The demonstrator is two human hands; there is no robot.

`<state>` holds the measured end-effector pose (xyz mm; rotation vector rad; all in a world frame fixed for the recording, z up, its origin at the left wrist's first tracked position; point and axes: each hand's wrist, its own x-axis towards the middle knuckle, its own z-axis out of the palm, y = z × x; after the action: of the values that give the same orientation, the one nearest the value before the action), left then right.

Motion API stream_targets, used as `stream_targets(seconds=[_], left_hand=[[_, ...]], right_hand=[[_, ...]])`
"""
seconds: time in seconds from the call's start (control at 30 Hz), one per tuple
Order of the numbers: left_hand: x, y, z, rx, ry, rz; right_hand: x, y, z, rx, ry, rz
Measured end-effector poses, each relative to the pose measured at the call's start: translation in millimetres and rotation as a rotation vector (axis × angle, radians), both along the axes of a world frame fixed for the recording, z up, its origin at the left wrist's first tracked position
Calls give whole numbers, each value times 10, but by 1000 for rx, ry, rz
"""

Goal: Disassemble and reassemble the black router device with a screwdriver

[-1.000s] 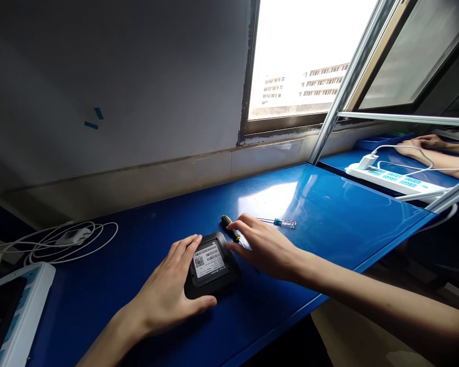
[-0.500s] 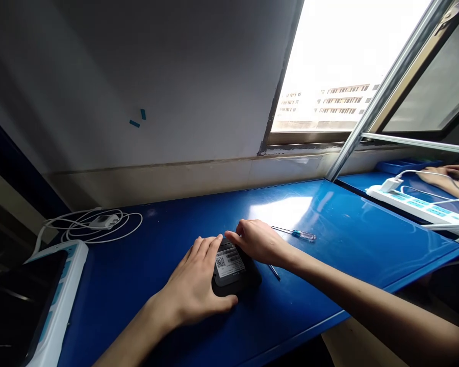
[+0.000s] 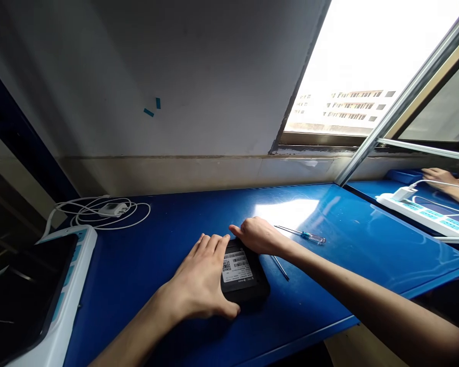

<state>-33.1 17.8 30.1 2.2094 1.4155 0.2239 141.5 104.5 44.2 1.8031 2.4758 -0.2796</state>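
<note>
A flat black box-shaped device (image 3: 258,288) lies on the blue table, a white label with a QR code (image 3: 237,267) on its top face. My left hand (image 3: 199,278) is wrapped round its left side, thumb at the near edge and fingertips towards the far edge. At the far right corner of the device is my right hand (image 3: 258,235), its fingers curled over the edge and its thumb pointing left; the fingertips are hidden. Right of the device lie a screwdriver with a clear blue handle (image 3: 312,237) and a thin metal rod (image 3: 280,268).
On the left, a dark-screened phone or tablet (image 3: 26,290) rests on a white power strip (image 3: 86,239). Behind it lies a coiled white cable with a charger (image 3: 113,209). Beyond a metal frame (image 3: 363,159) on the right are another power strip (image 3: 428,211) and another person's hands (image 3: 439,178).
The whole view has shifted a little. My right thumb has lifted slightly from the far edge of the black device. My left hand keeps its hold on the left side.
</note>
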Motion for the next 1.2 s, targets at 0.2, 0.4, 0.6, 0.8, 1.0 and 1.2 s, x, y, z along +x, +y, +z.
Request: stream_targets(seconds=[0.2,0.4,0.6,0.8,1.0,1.2], left_hand=[[14,25,11,6,31,-22],[-1,36,21,-14,33,-39],[-24,24,57,-29,23,-38],[-24,24,7,-19,10,-45],[-36,37,-38,-25,22,-19],[-136,56,-73,51,13,-81]], right_hand=[[12,58,25,-39,18,-31],[45,99,1,-50,64,-37],[290,-132,126,-48,177,68],[656,-459,134,-205,291,430],[674,-484,0,-173,338,465],[724,-430,-161,-144,575,413]])
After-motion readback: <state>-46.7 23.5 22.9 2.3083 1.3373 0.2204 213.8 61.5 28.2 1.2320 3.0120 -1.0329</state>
